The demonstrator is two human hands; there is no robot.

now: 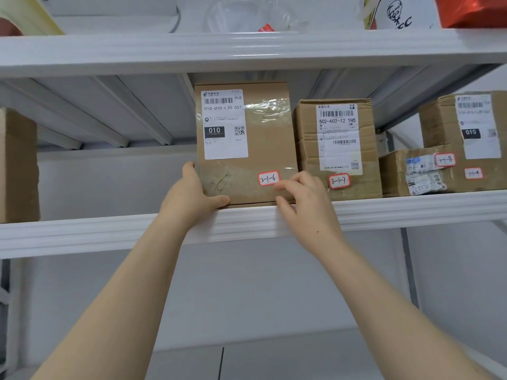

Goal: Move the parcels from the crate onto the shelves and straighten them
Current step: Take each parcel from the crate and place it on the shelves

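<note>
Shows the 3-1-6 parcel [247, 144] standing at the front lip of the shelf [411, 209], at 9 o'clock of the 3-1-7 parcel [337, 149] and just beside it. Left hand [189, 193] fingers wrapped round its left edge; right hand [304, 198] fingers pinching its lower right corner. Risks toppling forward off the lip if released while overhanging. Long axis vertical, label face toward the camera.

1. Bright, even, diffuse light, with no hard shadows.
2. Soft shade under the upper shelf [247, 53], darkest at its back corners.
3. Glare streaks on the clear tape [270, 106] across the middle box [260, 152].
4. Wide-angle bend: shelf edges bow and tilt toward left and right.
5. Centre label [223, 124] sharp. The far-right boxes [466, 138] and the bag [397, 12] on top are soft.
</note>
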